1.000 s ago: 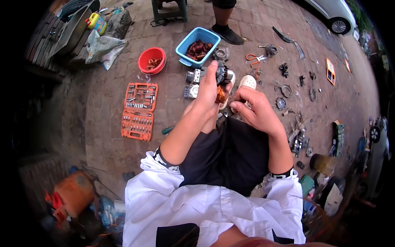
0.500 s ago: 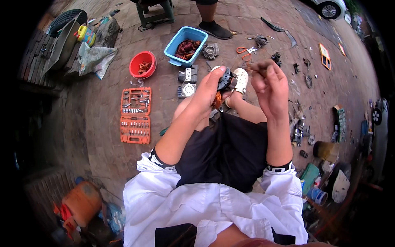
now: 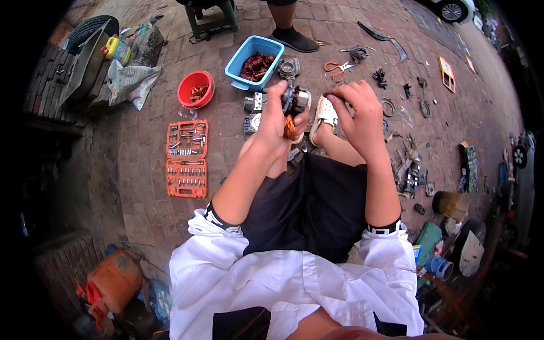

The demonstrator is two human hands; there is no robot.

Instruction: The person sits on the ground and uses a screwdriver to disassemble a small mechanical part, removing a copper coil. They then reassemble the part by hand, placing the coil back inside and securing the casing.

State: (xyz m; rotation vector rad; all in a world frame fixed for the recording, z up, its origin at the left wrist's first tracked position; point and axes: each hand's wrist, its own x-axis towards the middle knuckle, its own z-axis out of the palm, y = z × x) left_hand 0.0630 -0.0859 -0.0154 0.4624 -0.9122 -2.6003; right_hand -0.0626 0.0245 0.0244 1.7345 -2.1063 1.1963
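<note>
Your left hand (image 3: pixel 276 116) is clamped around a small motor part (image 3: pixel 294 101) with copper windings, held up above your knees over the brick floor (image 3: pixel 141 164). Your right hand (image 3: pixel 357 107) is curled just beside it, fingertips pinched at its edge. Beyond sit a blue tub (image 3: pixel 253 54), a red bowl (image 3: pixel 195 89) and an orange socket set (image 3: pixel 186 158).

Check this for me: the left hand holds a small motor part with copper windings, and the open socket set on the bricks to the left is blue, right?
Not quite. The head view shows the socket set is orange, not blue. The rest stands: the left hand holds the motor part with copper windings.
</note>
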